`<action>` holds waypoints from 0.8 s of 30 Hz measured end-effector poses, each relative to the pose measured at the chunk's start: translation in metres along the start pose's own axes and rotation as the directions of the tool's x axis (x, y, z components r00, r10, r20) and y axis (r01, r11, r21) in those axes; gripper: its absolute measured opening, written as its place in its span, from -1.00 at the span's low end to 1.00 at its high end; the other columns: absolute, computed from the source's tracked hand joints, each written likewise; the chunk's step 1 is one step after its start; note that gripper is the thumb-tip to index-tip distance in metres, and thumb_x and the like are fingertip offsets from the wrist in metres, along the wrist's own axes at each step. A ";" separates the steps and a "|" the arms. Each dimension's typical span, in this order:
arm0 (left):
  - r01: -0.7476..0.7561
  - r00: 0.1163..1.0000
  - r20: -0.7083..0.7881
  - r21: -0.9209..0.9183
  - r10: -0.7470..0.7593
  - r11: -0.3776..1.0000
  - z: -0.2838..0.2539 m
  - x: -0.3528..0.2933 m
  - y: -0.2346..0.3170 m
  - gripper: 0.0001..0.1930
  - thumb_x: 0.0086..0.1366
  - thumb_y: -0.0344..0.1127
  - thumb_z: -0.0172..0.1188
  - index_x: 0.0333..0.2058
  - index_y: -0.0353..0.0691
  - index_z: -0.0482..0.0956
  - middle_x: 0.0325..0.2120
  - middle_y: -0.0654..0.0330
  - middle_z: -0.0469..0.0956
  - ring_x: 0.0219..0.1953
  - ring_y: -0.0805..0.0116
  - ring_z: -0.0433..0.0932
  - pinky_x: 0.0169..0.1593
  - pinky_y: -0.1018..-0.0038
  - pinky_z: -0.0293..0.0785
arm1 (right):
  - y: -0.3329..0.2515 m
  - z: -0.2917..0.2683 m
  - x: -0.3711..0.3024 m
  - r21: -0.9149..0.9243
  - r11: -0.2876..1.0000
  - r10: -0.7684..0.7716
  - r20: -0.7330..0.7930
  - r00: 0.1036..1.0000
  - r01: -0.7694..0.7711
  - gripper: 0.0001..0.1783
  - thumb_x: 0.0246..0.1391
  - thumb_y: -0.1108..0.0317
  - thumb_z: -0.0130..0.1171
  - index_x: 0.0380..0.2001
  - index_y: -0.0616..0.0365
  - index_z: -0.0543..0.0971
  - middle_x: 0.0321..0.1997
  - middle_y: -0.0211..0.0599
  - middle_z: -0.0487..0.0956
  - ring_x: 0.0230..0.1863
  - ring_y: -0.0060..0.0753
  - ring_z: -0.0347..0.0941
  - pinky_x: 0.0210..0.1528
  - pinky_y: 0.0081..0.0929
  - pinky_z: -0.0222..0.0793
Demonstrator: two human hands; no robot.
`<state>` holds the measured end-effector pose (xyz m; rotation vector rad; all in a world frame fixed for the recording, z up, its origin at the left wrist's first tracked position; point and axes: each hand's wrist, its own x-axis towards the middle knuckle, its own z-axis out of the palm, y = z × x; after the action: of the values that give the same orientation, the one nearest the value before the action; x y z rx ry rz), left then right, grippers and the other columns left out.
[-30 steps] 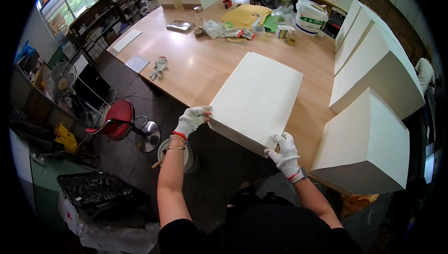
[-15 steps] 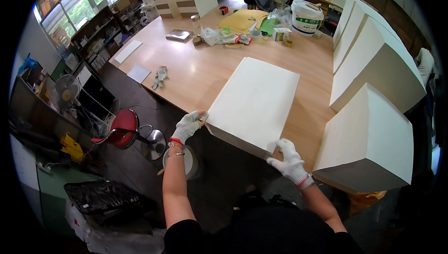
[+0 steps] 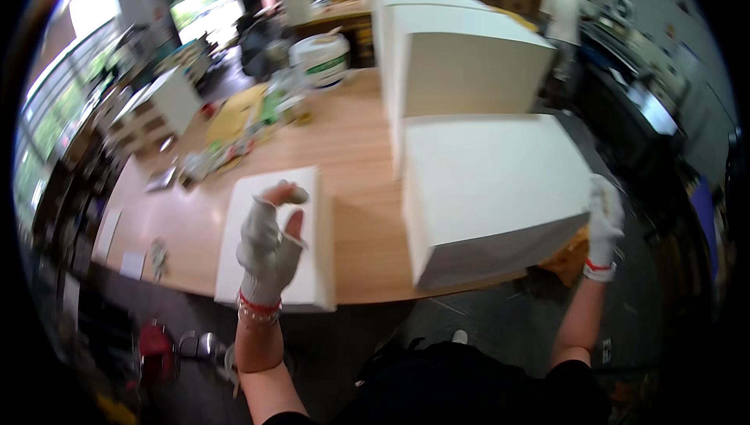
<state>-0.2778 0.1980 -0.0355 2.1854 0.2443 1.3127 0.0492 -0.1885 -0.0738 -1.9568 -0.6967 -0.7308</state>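
Observation:
My left hand (image 3: pixel 269 245) wears a white knitted glove with bare fingertips and a red cuff. It is raised, thumb and fingers apart, holding nothing, in front of a white paper stack (image 3: pixel 230 257) near the table's front edge. My right hand (image 3: pixel 605 222), gloved the same way, is at the right corner of a larger thick paper stack (image 3: pixel 496 167). Its fingers point upward, loosely extended; blur hides whether they touch the paper. This larger stack stands at the front right of the table, its top pale and its front side in shadow.
More tall paper stacks (image 3: pixel 473 69) rise behind on the wooden table (image 3: pixel 359 222). A white bucket (image 3: pixel 320 62), yellow sheets (image 3: pixel 238 112) and plastic bags lie farther back. A person (image 3: pixel 561 23) stands at the far right. A red chair (image 3: pixel 156 351) is at lower left.
My view has swung right. Both hands have left the smaller paper stack's front corners; the left is lifted with fingers apart, the right has moved to the larger stack's right corner.

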 end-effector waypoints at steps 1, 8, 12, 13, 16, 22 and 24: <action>-0.118 0.986 0.132 0.097 0.105 0.988 0.016 0.011 0.023 -0.72 0.14 -0.58 0.25 -0.15 -0.25 0.51 -0.30 0.15 0.60 -0.22 0.21 0.62 -0.03 0.37 0.52 | 0.024 -0.010 -0.001 -0.050 0.998 0.031 0.001 1.000 -0.031 -0.71 0.24 0.43 0.06 0.01 0.24 0.55 -0.01 -0.12 0.58 0.05 -0.14 0.51 0.11 -0.29 0.41; -0.512 0.541 0.712 -0.145 0.449 0.847 0.182 0.063 0.153 -0.74 0.16 -0.26 0.31 -0.17 -0.11 0.56 -0.24 0.24 0.61 -0.09 0.10 0.59 -0.05 0.25 0.52 | 0.056 -0.043 0.006 -0.132 0.986 0.131 0.252 0.959 -0.100 -0.75 0.18 0.16 0.14 -0.30 0.12 0.55 -0.33 -0.15 0.54 -0.30 -0.05 0.49 -0.17 -0.16 0.38; -0.489 0.479 0.823 -0.039 0.305 0.872 0.263 0.064 0.167 -0.83 0.22 -0.23 0.22 -0.25 -0.12 0.54 -0.24 0.22 0.59 -0.09 0.11 0.57 -0.11 0.23 0.52 | 0.037 -0.043 0.034 0.024 1.000 -0.021 0.217 0.976 0.016 -0.59 0.19 0.04 0.17 -0.55 0.15 0.49 -0.62 -0.19 0.36 -0.46 -0.15 0.43 -0.34 -0.21 0.32; -0.460 0.468 0.859 0.039 0.205 0.887 0.279 0.066 0.168 -0.85 0.22 -0.24 0.21 -0.28 -0.13 0.53 -0.24 0.22 0.58 -0.08 0.12 0.57 -0.13 0.23 0.51 | 0.029 -0.041 0.041 0.158 0.987 -0.006 0.212 0.977 -0.028 -0.56 0.20 0.00 0.16 -0.56 0.14 0.48 -0.63 -0.19 0.34 -0.48 -0.16 0.41 -0.36 -0.22 0.31; -0.484 0.466 0.846 -0.003 0.260 0.875 0.304 0.068 0.165 -0.89 0.21 -0.30 0.17 -0.37 -0.19 0.50 -0.31 0.19 0.56 -0.16 0.10 0.57 -0.21 0.20 0.50 | 0.015 -0.031 0.061 0.028 0.903 -0.424 0.205 0.882 0.428 -0.66 0.17 0.14 0.20 -0.48 0.21 0.48 -0.57 -0.19 0.33 -0.49 -0.18 0.34 -0.39 -0.26 0.27; -0.258 0.534 0.742 -0.314 0.405 0.914 0.309 0.068 0.138 -0.84 0.21 -0.37 0.20 -0.45 -0.28 0.41 -0.30 0.12 0.55 -0.34 0.18 0.51 -0.26 0.33 0.47 | 0.037 -0.008 0.061 -0.046 0.825 -0.563 -0.003 0.826 0.563 -0.82 0.05 0.46 0.12 -0.25 0.25 0.52 -0.54 -0.26 0.29 -0.52 -0.23 0.31 -0.46 -0.30 0.23; -0.108 0.538 0.777 -0.321 0.326 0.941 0.306 0.071 0.136 -0.82 0.19 -0.41 0.25 -0.45 -0.29 0.40 -0.28 0.12 0.55 -0.35 0.25 0.49 -0.25 0.39 0.46 | 0.038 -0.012 0.061 -0.057 0.837 -0.545 0.009 0.838 0.545 -0.71 0.01 0.42 0.18 -0.16 0.28 0.53 -0.58 -0.26 0.35 -0.54 -0.23 0.37 -0.51 -0.31 0.25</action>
<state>0.0015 0.0008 -0.0147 2.4009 -0.5592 0.2456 0.1144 -0.2051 -0.0458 -1.8092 -1.2712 -1.1084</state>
